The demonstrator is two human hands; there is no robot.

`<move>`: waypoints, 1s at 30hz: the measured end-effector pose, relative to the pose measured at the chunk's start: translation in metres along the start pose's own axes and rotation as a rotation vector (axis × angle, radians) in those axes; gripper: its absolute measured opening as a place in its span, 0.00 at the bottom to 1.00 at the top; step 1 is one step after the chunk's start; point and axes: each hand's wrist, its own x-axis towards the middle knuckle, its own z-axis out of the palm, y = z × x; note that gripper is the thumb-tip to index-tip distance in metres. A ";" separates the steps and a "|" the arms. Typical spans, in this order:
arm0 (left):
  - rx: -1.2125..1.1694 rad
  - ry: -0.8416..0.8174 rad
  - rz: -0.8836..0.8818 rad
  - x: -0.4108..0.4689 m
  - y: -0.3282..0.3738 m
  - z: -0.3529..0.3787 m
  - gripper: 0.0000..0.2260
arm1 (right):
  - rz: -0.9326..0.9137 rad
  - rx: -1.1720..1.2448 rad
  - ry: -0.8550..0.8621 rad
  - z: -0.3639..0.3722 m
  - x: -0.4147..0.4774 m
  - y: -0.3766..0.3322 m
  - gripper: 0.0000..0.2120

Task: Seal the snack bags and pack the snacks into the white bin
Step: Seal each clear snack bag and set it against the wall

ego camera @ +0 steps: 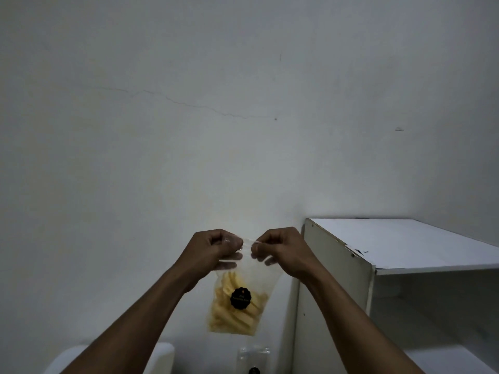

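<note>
The snack bag [237,298] hangs in the air before the wall [189,117], low in the centre of the view, held up by its top edge. It is clear plastic, its lower half filled with pale yellow sticks, and a round black label [240,298] sits on its front face. The print on that label is too small to read. Whether the top strip is pressed closed cannot be told; your fingers cover most of it.

Your left hand [213,251] pinches the top edge at its left end, fingers curled tight with the thumb in front and the fingertips showing through the plastic. Your right hand [280,249] pinches the same edge at its right end, closed down in the same manner. The two hands are near each other, a short stretch of bag edge between them.

Below the bag, at the bottom edge, a second clear bag [253,357] with a black label is cut off by the frame. At lower left a white object [162,357] is partly hidden by your left forearm; whether it is the bin cannot be told. A white shelf unit [391,244] stands to the right.
</note>
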 end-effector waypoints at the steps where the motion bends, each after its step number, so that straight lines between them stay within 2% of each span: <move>1: 0.036 -0.003 0.001 0.001 0.000 0.000 0.06 | -0.001 -0.012 -0.001 0.001 -0.001 0.001 0.04; 7: 0.211 0.110 0.116 0.008 -0.004 0.004 0.04 | 0.023 0.005 -0.029 0.008 -0.002 0.003 0.05; 13: 0.170 -0.011 0.037 0.006 -0.005 0.005 0.04 | 0.008 -0.087 -0.018 0.001 -0.001 0.004 0.04; 17: 0.262 0.039 0.087 0.008 -0.006 0.001 0.03 | 0.068 0.078 -0.067 0.001 -0.004 0.010 0.08; 20: 0.236 0.078 0.083 0.010 -0.008 -0.005 0.03 | 0.085 0.211 -0.057 -0.002 -0.007 0.016 0.07; 25: 0.094 0.036 0.020 0.008 -0.010 -0.002 0.05 | 0.054 0.195 0.044 0.001 -0.006 0.022 0.05; 30: 0.051 0.035 0.031 0.008 -0.008 -0.009 0.06 | 0.047 0.160 -0.037 -0.005 -0.011 0.023 0.07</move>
